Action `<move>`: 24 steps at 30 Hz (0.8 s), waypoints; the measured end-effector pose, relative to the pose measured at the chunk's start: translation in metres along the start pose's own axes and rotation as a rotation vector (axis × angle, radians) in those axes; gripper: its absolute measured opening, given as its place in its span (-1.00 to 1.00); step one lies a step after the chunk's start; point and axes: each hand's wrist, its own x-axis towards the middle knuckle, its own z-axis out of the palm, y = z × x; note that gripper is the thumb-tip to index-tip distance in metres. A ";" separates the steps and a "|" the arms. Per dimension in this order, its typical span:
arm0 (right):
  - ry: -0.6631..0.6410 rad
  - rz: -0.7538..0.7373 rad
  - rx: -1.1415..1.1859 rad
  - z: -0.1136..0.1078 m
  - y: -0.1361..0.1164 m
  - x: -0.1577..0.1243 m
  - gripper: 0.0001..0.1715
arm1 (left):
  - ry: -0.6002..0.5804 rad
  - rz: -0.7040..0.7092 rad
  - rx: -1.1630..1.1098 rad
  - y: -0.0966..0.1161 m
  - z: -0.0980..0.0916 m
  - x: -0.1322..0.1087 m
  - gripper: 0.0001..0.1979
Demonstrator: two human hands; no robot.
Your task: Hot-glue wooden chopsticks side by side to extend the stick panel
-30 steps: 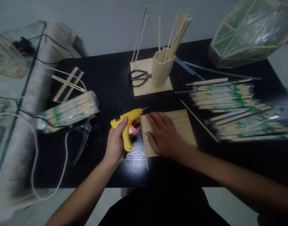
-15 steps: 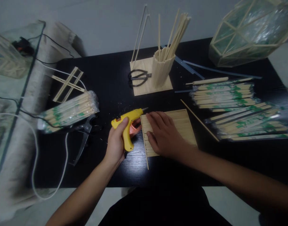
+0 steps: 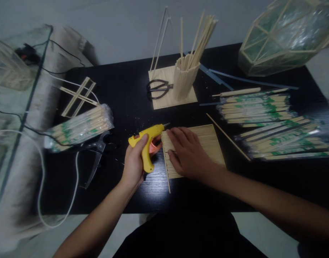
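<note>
My left hand is wrapped round the handle of a yellow glue gun, with its dark nozzle pointing right at the upper left corner of a panel of wooden sticks. The panel lies flat on the black table. Across its left side my right hand lies with fingers stretched out, pressing on the sticks. One thin stick runs along the panel's left edge and sticks out past its near corner. Part of the panel is hidden under my right hand.
Behind stands a stick holder full of sticks, beside black-handled scissors. Packs of chopsticks lie at right, another pack at left near pliers and a white cable. A geometric wood-framed object stands back right.
Hardly anything differs. My left hand and the glue gun have shifted very slightly to the right; my right hand stays on the panel.
</note>
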 end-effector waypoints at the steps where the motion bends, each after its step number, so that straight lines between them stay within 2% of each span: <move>1: -0.001 -0.001 0.000 0.000 0.000 0.000 -0.31 | -0.002 0.003 0.001 0.000 0.000 0.000 -0.58; 24: -0.047 0.037 0.058 -0.002 -0.001 0.001 -0.31 | -0.022 0.021 0.039 -0.001 -0.002 -0.001 -0.58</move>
